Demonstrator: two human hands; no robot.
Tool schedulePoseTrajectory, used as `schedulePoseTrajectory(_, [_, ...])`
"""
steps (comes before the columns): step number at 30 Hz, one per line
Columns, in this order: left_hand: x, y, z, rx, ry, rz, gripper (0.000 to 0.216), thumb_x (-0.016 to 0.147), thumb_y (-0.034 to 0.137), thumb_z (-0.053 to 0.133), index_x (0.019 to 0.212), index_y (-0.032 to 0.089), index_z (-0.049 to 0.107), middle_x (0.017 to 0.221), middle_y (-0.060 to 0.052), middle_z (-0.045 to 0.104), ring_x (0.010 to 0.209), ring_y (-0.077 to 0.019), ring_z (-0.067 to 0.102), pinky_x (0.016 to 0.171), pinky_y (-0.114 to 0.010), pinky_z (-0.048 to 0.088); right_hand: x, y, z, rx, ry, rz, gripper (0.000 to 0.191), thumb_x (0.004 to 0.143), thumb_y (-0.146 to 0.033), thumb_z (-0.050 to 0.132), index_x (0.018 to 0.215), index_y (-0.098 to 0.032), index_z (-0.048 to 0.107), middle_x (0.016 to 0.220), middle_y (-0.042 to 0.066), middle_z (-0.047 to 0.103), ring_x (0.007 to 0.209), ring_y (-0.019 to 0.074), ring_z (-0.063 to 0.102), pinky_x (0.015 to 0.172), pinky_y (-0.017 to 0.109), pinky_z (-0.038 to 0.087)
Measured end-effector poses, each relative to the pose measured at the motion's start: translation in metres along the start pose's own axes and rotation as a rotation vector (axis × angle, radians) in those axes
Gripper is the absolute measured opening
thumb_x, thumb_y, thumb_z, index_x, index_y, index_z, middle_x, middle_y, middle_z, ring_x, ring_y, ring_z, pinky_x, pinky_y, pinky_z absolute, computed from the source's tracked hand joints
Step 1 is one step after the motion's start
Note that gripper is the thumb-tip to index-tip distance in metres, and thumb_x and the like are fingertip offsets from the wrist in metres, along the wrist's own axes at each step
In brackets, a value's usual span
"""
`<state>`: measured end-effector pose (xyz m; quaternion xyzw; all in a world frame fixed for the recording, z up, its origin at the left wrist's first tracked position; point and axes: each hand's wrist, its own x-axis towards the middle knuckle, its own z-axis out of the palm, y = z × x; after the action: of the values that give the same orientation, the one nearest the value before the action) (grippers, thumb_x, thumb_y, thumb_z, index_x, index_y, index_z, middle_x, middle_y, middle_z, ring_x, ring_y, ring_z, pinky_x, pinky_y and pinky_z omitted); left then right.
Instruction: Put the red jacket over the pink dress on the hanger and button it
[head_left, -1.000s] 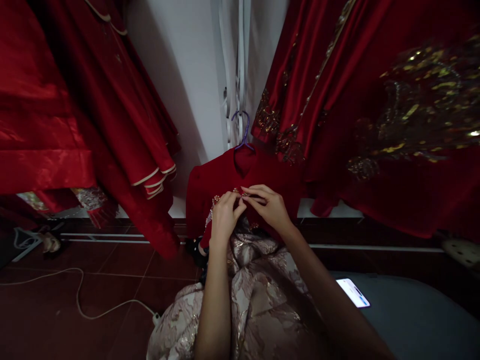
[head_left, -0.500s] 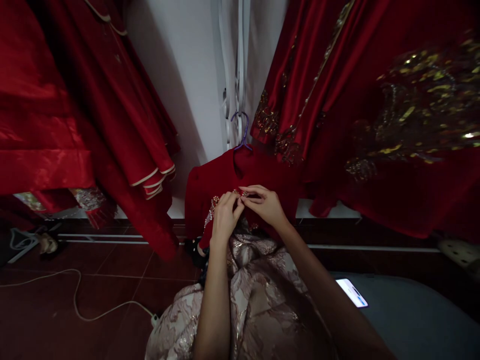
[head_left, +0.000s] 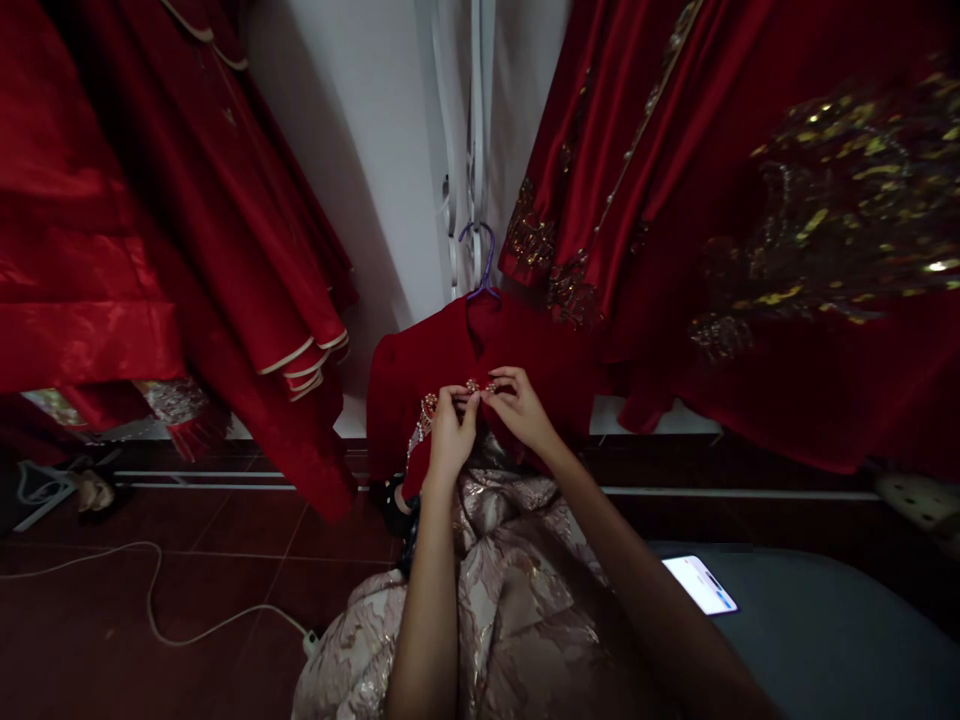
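Observation:
A small red garment (head_left: 420, 360) hangs on a purple hanger (head_left: 481, 262) in front of me. Beaded trim (head_left: 429, 408) runs down its front. My left hand (head_left: 451, 432) pinches the fabric at the beaded fastening (head_left: 474, 386), fingers closed. My right hand (head_left: 520, 408) meets it from the right, its fingertips pinched on the same fastening. Both forearms reach up over my lap, which is covered by a pale patterned skirt (head_left: 517, 590).
Long red gowns (head_left: 225, 220) hang at the left, and red gowns with gold embroidery (head_left: 825, 220) at the right. A white wall (head_left: 375, 150) stands between them. A lit phone (head_left: 701, 584) lies on a grey seat (head_left: 825, 640). A white cable (head_left: 157, 600) crosses the dark tiled floor.
My right hand's fingers have curled in closer to the fastening and both hands sit slightly higher on the garment. The view has shifted a little.

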<state>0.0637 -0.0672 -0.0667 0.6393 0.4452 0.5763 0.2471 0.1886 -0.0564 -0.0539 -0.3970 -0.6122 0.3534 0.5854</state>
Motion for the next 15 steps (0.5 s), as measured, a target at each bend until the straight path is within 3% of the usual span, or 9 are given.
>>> schedulePoseTrajectory(2, [0.002, -0.006, -0.006, -0.053, -0.049, -0.044, 0.026, 0.088, 0.040, 0.043, 0.098, 0.017, 0.048, 0.098, -0.007, 0.058, 0.088, -0.0125, 0.058, 0.081, -0.029, 0.047, -0.013, 0.005, -0.006, -0.094, -0.083, 0.036, 0.058, 0.063, -0.030, 0.065, 0.112, -0.022, 0.034, 0.102, 0.004, 0.049, 0.062, 0.0071, 0.055, 0.059, 0.024, 0.050])
schedulePoseTrajectory(4, [0.002, -0.010, -0.009, -0.133, -0.072, -0.087, 0.027, 0.089, 0.041, 0.040, 0.098, 0.017, 0.050, 0.099, -0.007, 0.059, 0.085, -0.0115, 0.059, 0.078, -0.028, 0.048, -0.024, 0.010, -0.012, -0.210, -0.142, 0.063, 0.063, 0.061, -0.026, 0.066, 0.113, -0.021, 0.031, 0.101, 0.004, 0.049, 0.059, 0.0070, 0.053, 0.056, 0.024, 0.048])
schedulePoseTrajectory(8, [0.001, -0.020, -0.011, -0.239, -0.132, -0.114, 0.025, 0.089, 0.033, 0.039, 0.100, 0.016, 0.053, 0.100, -0.008, 0.061, 0.082, -0.0111, 0.061, 0.078, -0.029, 0.050, -0.030, 0.012, -0.025, -0.361, -0.210, 0.071, 0.040, 0.066, -0.022, 0.060, 0.102, -0.018, 0.041, 0.084, 0.001, 0.055, 0.065, 0.0103, 0.054, 0.062, 0.026, 0.047])
schedulePoseTrajectory(11, [0.000, -0.025, -0.010, -0.207, -0.205, -0.096, 0.028, 0.089, 0.026, 0.038, 0.108, 0.017, 0.055, 0.109, -0.010, 0.061, 0.087, -0.0119, 0.062, 0.084, -0.032, 0.049, -0.027, 0.000, -0.038, -0.393, -0.323, 0.111, 0.023, 0.074, -0.028, 0.056, 0.092, -0.017, 0.051, 0.074, 0.001, 0.059, 0.065, 0.0116, 0.056, 0.063, 0.026, 0.047])
schedulePoseTrajectory(15, [-0.002, -0.023, -0.008, -0.146, -0.175, -0.088, 0.032, 0.088, 0.030, 0.043, 0.115, 0.020, 0.057, 0.123, -0.009, 0.056, 0.112, -0.0165, 0.053, 0.097, -0.036, 0.041, -0.026, -0.019, -0.048, -0.276, -0.405, 0.135, 0.025, 0.078, -0.040, 0.056, 0.087, -0.017, 0.057, 0.077, 0.002, 0.064, 0.071, 0.0138, 0.060, 0.067, 0.027, 0.049])
